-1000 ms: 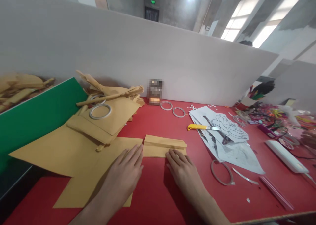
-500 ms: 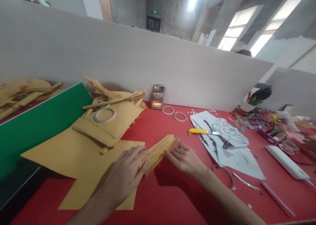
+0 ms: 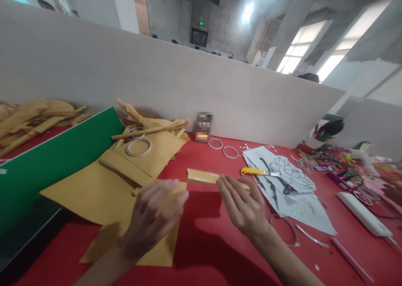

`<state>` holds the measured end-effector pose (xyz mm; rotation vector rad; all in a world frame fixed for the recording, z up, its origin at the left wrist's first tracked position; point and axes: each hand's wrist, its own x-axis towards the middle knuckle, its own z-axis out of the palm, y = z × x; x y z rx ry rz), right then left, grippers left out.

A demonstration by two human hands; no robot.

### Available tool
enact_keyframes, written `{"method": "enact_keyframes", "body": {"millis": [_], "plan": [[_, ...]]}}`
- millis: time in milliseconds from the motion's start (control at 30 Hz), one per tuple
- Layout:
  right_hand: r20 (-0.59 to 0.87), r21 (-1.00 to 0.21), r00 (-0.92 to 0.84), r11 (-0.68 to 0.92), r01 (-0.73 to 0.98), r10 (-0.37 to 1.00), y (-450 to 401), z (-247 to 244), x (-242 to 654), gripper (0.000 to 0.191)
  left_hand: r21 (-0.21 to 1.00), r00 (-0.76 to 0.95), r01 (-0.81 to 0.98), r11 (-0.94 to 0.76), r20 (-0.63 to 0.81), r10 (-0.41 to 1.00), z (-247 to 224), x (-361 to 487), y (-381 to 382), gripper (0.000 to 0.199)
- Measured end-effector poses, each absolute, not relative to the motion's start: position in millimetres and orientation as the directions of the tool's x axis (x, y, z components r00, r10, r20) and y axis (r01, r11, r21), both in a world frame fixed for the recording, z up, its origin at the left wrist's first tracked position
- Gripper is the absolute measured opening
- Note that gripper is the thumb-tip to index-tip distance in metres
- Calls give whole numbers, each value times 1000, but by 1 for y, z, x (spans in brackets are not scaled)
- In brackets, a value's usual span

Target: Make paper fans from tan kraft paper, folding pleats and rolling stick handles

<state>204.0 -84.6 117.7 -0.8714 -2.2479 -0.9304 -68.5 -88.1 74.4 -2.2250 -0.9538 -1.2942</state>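
Observation:
My right hand (image 3: 243, 204) is closed over a narrow folded strip of brown kraft paper (image 3: 202, 176), its fingers lying across the strip's right part. The strip's left end sticks out past the fingertips, above the red table. My left hand (image 3: 157, 215) is apart from the strip, with curled fingers smeared by motion; whether it holds anything cannot be made out. Under the left hand lies a flat kraft paper sheet (image 3: 160, 250). A yellow utility knife (image 3: 253, 171) rests just beyond my right hand, its blade over printed papers (image 3: 314, 212).
Folded kraft paper (image 3: 157, 152) with a tape roll (image 3: 138, 147) on it is piled at the left, beside a green board (image 3: 63, 164). Two more tape rolls lie near the white partition (image 3: 157, 81). A white power strip (image 3: 364, 215) and a pink tube (image 3: 351, 258) are at the right.
My left hand has come off the folded paper and moved left. The paper has turned nearly level, and my right hand now lies over its right part.

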Motion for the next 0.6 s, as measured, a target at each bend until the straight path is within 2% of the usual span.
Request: {"method": "enact_keyframes", "body": {"millis": [67,133,200,300,433,600], "plan": [[654,436,-658,526,731,372,-91,102,197,31,-146,512,695,-704,787,342,68,-65,-91,44],[631,428,-663,532,731,403,-97,79,192,29,-198,609,684,-702,685,400,57,-60,-91,39],[628,400,-662,560,726,409,-102,57,190,28,-202,650,674,-711,619,441,45,-53,-89,36],[575,305,-665,629,715,477,-108,36,193,27,-125,695,647,-752,503,515,31,-47,-87,28],[501,75,-602,662,746,622,-110,29,202,22,-7,729,623,-782,367,578,25,-45,-87,23],[390,-237,-464,573,785,796,-107,32,206,17,97,710,632,-769,326,624,28,-42,-85,30]]}}
